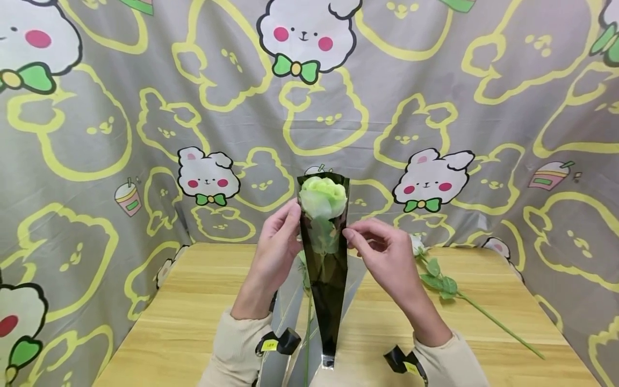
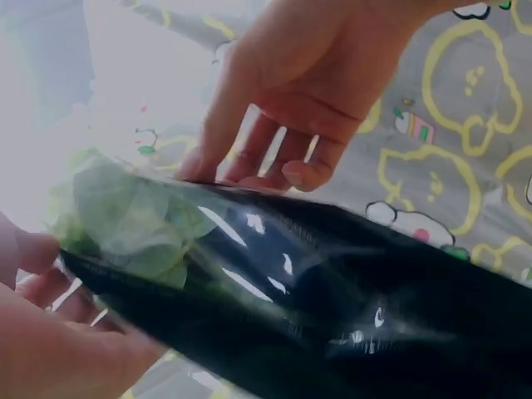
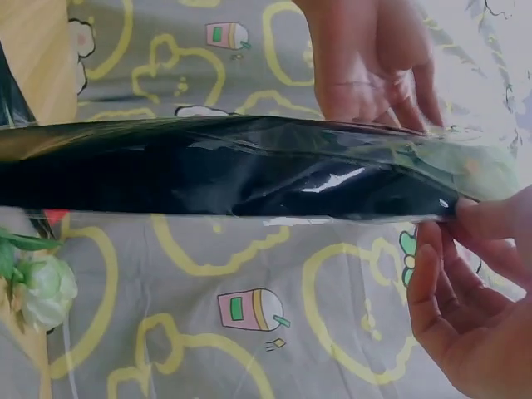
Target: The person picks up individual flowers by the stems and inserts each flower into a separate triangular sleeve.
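Observation:
A pale green rose (image 1: pixel 325 196) stands upright inside a dark, see-through flower sleeve (image 1: pixel 330 298), its bloom just below the sleeve's open top. The sleeve tapers down to a narrow clear end near the table. My left hand (image 1: pixel 276 236) pinches the sleeve's left edge beside the bloom, thumb in front. Lower down on the opposite edge, my right hand (image 1: pixel 389 252) pinches the film between thumb and forefinger. The left wrist view has the bloom (image 2: pixel 125 216) showing through the shiny film. From the right wrist, the sleeve (image 3: pixel 224 170) stretches sideways between both hands.
On the wooden table (image 1: pixel 193 317), a white rose (image 1: pixel 493 314) with green leaves lies to the right. Another green stem (image 1: pixel 308 322) lies left of the sleeve, over flat grey wrapping sheets (image 1: pixel 285 322). A patterned curtain (image 1: pixel 329 123) hangs behind and at both sides.

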A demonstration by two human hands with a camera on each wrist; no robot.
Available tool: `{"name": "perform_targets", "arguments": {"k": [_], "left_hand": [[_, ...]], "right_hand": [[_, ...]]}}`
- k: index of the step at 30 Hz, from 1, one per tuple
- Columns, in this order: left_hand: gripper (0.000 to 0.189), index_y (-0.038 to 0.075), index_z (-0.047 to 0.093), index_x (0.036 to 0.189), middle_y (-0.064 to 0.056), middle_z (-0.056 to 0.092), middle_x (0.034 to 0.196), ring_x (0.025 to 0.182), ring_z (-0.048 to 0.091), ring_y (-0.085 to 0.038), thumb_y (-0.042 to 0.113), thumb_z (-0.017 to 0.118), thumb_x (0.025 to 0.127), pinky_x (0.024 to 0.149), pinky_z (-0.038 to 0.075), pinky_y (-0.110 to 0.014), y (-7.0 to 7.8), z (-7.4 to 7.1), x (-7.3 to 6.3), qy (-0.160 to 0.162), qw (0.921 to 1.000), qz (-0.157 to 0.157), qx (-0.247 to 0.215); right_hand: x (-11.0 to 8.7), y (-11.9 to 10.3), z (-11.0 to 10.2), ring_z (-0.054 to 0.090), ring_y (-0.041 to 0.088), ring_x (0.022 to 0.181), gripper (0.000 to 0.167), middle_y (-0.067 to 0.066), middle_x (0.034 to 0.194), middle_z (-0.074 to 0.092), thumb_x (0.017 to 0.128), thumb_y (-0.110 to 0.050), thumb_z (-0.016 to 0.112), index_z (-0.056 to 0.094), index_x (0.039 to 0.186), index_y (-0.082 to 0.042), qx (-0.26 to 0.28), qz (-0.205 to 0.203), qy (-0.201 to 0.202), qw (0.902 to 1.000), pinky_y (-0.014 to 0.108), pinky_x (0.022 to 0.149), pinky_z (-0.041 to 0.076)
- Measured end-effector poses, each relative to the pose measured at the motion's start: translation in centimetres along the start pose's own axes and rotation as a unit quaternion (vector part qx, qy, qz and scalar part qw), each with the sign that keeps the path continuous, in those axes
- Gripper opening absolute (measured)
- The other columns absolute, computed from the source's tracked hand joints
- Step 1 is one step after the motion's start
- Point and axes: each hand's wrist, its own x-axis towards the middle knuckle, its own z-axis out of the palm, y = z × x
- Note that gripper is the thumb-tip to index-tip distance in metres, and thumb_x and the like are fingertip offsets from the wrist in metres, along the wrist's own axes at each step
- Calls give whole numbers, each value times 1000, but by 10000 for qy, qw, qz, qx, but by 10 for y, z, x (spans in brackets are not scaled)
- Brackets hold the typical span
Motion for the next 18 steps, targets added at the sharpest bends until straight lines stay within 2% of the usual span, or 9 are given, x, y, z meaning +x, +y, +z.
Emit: {"name": "perform_targets", "arguments": {"k": [2, 4, 7, 10, 12, 15, 18], "left_hand": [[25, 13, 70, 119, -4, 62, 112, 102, 59, -17, 19, 46, 111, 83, 55, -35, 0, 2, 1, 265, 9996, 41, -15], [24, 15, 73, 110, -3, 63, 105, 95, 60, -16, 17, 49, 110, 79, 55, -34, 0, 4, 3, 455, 9989, 97, -88], [23, 10, 73, 115, -5, 66, 105, 94, 62, -16, 15, 52, 109, 78, 56, -33, 1, 6, 3, 564, 9983, 145, -94], [30, 2, 67, 132, -6, 68, 113, 100, 63, -16, 15, 53, 108, 79, 56, -34, 2, 8, 4, 468, 9989, 38, 39], [33, 0, 62, 137, -6, 68, 115, 102, 64, -17, 14, 52, 109, 80, 57, -35, 2, 8, 3, 404, 9992, -16, 39], [29, 5, 68, 131, -5, 69, 112, 100, 65, -16, 12, 50, 109, 78, 57, -35, 4, 8, 3, 492, 9984, -67, -278], [27, 14, 75, 119, -4, 69, 109, 96, 65, -17, 11, 50, 109, 75, 57, -35, 7, 7, 3, 720, 9949, -61, -708]], "right_hand": [[0, -1, -2, 69, 18, 74, 5, 1, 86, 72, 95, -6, 74, 79, 95, -6, -67, -56, -9, 10000, 22, 67, 56], [1, -1, -4, 68, 17, 73, 5, 1, 85, 72, 94, -5, 74, 79, 94, -7, -144, -96, 9, 9999, 21, 67, 55], [2, -3, -6, 67, 13, 76, 6, -1, 87, 73, 94, -6, 75, 80, 94, -9, -293, -113, 17, 9995, 21, 67, 55], [3, -5, -5, 67, 11, 80, 6, -2, 90, 74, 95, -8, 75, 80, 95, -10, -438, -150, -35, 9989, 21, 69, 55], [3, -7, -6, 69, 13, 81, 6, -2, 92, 74, 95, -9, 75, 81, 96, -10, -423, -123, 2, 9990, 21, 70, 56], [3, -6, -7, 71, 16, 82, 6, 0, 93, 74, 95, -10, 75, 80, 99, -8, -272, 62, 24, 9996, 22, 72, 57], [-2, -1, -10, 71, 15, 87, 11, -1, 98, 74, 95, -17, 77, 78, 104, -11, -196, 415, -256, 9986, 25, 75, 57]]}}
